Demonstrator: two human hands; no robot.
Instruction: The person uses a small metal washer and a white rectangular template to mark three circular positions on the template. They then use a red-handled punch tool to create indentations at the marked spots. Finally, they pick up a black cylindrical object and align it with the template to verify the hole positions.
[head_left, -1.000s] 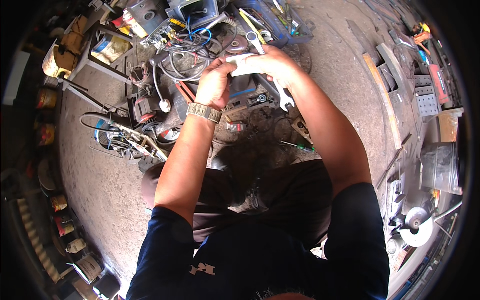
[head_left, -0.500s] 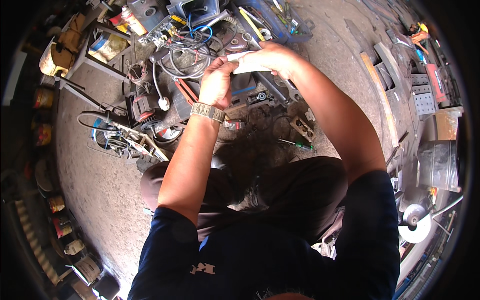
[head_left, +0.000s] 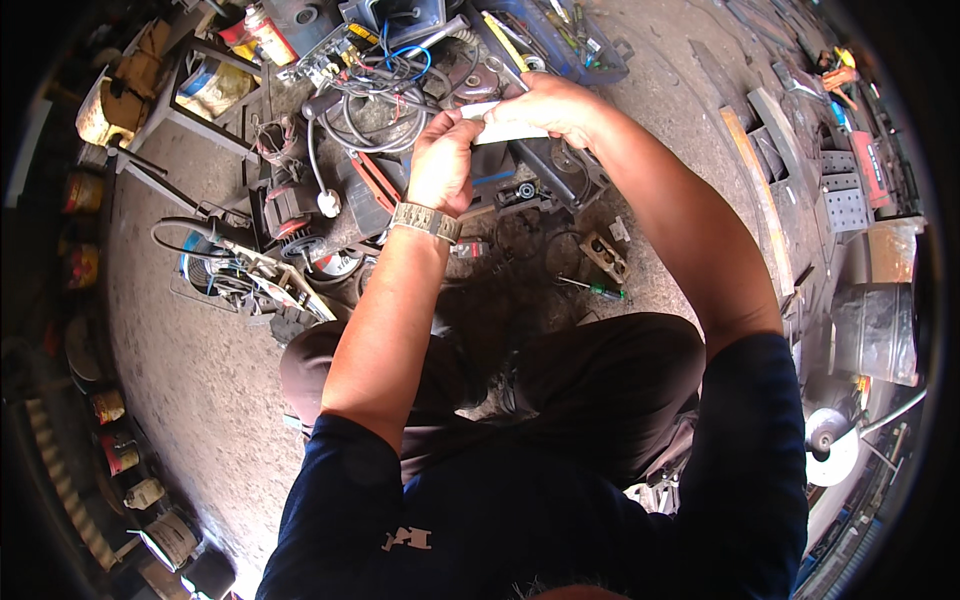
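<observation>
At the far left edge some round tins [head_left: 82, 190] stand along the dark rim, bent by the lens, and beside them the bare concrete floor [head_left: 200, 380] gives the widest open room. Next comes a tilted small machine with a round wheel [head_left: 290, 215], a white plug [head_left: 327, 204] on a grey cable, and red-handled pliers [head_left: 376, 180] lying just beside it.

The left hand [head_left: 440, 165], with a metal wristwatch [head_left: 426, 220], is closed around the left end of a white strip [head_left: 505, 128]; its fingers are curled tight and hide that end. The right hand [head_left: 550, 105] pinches the same strip from above, fingers bent over it. The strip is held in the air between both hands, above a tangle of black and blue wires [head_left: 390, 70]. What it is made of is hard to tell.

Lower, a green-handled screwdriver [head_left: 592, 288] lies on the floor near the knee. At the top left a red and yellow spray can [head_left: 268, 30] is partly cut off. To the right, a long wooden board [head_left: 755, 195] and grey perforated metal plates [head_left: 845, 195] leave little free room.
</observation>
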